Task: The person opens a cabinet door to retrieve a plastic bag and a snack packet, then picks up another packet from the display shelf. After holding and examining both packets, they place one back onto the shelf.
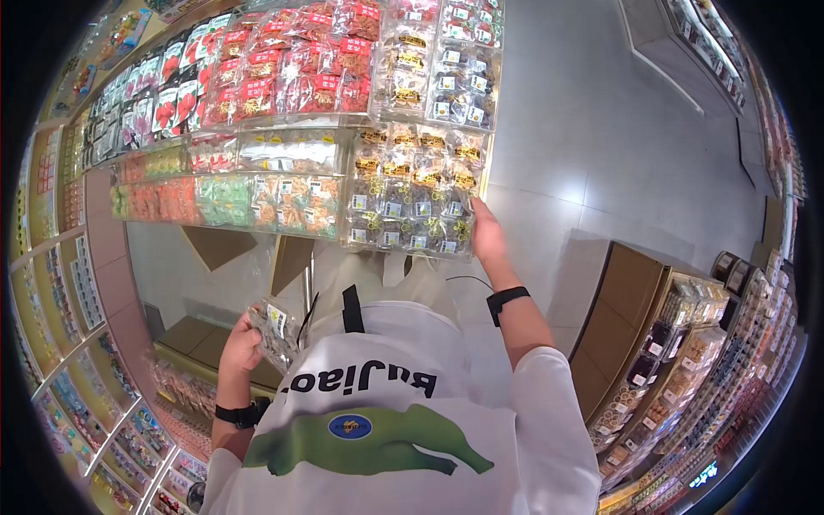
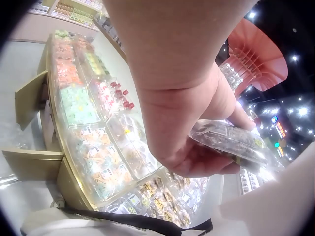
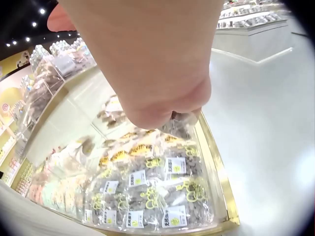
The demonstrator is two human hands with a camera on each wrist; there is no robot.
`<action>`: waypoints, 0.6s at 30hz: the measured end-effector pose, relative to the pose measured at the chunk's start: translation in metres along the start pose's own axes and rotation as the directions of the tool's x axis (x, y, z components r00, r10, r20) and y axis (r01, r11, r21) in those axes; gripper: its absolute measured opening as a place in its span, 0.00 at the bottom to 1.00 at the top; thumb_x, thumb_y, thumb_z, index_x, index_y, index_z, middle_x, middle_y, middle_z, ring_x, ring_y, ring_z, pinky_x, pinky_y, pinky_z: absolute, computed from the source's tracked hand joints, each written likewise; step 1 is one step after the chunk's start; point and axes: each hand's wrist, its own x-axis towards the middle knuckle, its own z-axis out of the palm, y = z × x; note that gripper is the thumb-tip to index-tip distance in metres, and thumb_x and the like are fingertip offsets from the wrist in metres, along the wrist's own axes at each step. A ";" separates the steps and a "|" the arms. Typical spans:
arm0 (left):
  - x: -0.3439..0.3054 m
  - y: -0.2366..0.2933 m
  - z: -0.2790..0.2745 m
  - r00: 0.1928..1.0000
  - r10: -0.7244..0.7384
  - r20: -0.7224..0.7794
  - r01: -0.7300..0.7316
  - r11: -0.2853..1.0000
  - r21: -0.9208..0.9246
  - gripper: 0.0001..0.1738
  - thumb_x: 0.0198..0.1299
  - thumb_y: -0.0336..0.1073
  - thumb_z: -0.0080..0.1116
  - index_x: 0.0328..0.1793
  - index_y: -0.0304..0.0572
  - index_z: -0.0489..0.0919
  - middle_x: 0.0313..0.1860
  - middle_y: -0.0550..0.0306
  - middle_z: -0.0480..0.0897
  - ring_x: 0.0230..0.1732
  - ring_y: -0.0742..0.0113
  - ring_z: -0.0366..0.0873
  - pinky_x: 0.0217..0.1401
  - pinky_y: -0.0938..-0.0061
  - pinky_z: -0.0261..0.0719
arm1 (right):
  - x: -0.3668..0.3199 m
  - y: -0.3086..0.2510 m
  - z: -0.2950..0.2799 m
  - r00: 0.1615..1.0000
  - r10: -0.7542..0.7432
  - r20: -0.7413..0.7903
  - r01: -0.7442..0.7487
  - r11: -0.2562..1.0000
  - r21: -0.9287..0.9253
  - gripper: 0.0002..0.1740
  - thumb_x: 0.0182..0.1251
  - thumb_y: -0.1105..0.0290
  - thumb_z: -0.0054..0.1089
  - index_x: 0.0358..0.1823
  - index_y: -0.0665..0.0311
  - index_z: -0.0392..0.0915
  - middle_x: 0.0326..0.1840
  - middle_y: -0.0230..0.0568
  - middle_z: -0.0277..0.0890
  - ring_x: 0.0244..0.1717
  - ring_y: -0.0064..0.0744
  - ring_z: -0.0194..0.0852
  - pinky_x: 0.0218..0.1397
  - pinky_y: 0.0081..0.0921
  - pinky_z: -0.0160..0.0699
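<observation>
The left hand [image 1: 241,343] grips a clear plastic packet [image 1: 276,330] with a white label, at the person's left side; in the left wrist view the packet [image 2: 231,140] lies between thumb and fingers. At the right edge of the display, the right hand [image 1: 489,236] reaches to the corner bin of dark packets [image 1: 408,210] with white labels. In the right wrist view, that hand [image 3: 167,105] is over the bin's edge side, at a clear packet [image 3: 181,127]; its fingertips are mostly hidden.
Bins of red-labelled packets [image 1: 313,51] and green packets [image 1: 225,199] fill the display. A brown cabinet [image 1: 614,296] with packaged goods stands at the right. Shelves [image 1: 64,300] line the left side. Grey floor [image 1: 558,129] lies to the right of the display.
</observation>
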 end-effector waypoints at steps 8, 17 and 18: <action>-0.035 -0.009 -0.014 0.984 0.014 -0.177 0.002 0.996 0.088 0.44 0.46 0.46 0.79 0.68 0.44 0.70 0.55 0.60 0.82 0.53 0.64 0.82 0.57 0.67 0.83 | -0.005 0.007 0.056 0.986 -0.159 0.054 0.168 0.947 -0.275 0.37 0.60 0.85 0.48 0.73 0.51 0.64 0.80 0.40 0.54 0.81 0.44 0.46 0.81 0.40 0.50; -0.028 -0.005 0.005 0.985 -0.054 -0.164 0.061 0.997 0.040 0.46 0.43 0.43 0.81 0.68 0.38 0.70 0.53 0.56 0.83 0.52 0.63 0.83 0.56 0.66 0.83 | -0.015 0.012 0.073 0.981 0.064 0.181 0.031 0.878 -0.477 0.38 0.67 0.67 0.48 0.80 0.49 0.50 0.85 0.47 0.35 0.84 0.45 0.31 0.84 0.41 0.31; -0.028 -0.004 0.008 0.984 -0.060 -0.168 0.068 0.997 0.044 0.46 0.43 0.43 0.81 0.68 0.38 0.70 0.54 0.56 0.83 0.52 0.63 0.83 0.57 0.67 0.82 | -0.015 0.004 0.065 0.972 0.103 0.211 0.013 0.873 -0.488 0.40 0.67 0.61 0.49 0.80 0.49 0.49 0.85 0.50 0.34 0.85 0.45 0.29 0.84 0.41 0.28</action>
